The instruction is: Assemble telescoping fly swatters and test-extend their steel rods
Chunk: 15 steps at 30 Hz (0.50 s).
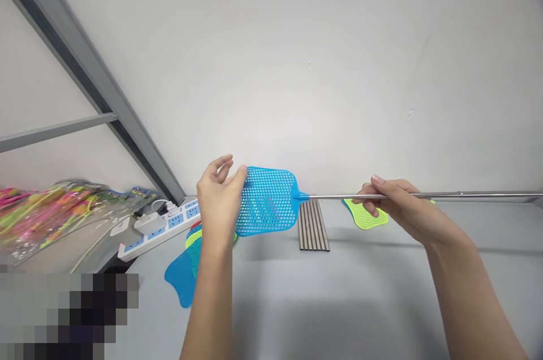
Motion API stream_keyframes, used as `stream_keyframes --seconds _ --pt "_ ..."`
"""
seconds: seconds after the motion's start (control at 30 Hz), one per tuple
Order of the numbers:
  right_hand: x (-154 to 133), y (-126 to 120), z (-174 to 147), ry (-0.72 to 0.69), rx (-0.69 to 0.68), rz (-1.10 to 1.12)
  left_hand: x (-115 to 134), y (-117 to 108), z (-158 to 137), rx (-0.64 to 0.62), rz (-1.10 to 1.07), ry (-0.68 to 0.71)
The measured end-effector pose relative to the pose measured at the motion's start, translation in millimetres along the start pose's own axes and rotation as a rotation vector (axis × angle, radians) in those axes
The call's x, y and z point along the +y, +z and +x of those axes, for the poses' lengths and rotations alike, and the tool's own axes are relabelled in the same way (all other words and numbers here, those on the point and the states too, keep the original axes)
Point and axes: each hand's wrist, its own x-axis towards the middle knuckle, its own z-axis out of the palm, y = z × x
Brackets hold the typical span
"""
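A blue mesh paddle [270,200] is being held up above the surface [360,298], off its back edge, and a thin metal rod [449,195] is being carried in line with it. The paddle's narrow neck is being met by the rod's end, so the joining of these two appears to be done; how firmly they are being held together cannot be told. The rod is being stretched out toward the right, and its far end is being cut off from view.

By the right hand [394,196], the rod is being pinched between thumb and curled fingers. By the left hand [218,190], the paddle's left edge is being touched with the thumb; the other fingers are being kept loosely bent, and whether the edge is being pinched cannot be told.

Other pieces are being left lying. A row of metal tubes [313,227] is being kept side by side near the back edge, with no paddle being seen on them. Toward the left edge, a pile of mesh pieces [182,278] is being partly hidden by the left forearm. Behind the right hand, a yellow-green mesh piece [368,216] is being partly covered; whether it is being fitted with anything cannot be seen.
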Motion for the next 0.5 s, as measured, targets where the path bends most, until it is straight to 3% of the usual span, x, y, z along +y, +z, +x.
stream_keyframes --seconds 0.2,0.5 --pt "-1.3 -1.3 0.2 0.002 -0.013 -0.006 -1.5 2.2 0.2 -0.079 0.002 -0.019" --pt "0.6 -0.9 2.2 0.003 0.012 -0.058 -8.1 3.0 3.8 -0.055 0.096 -0.020"
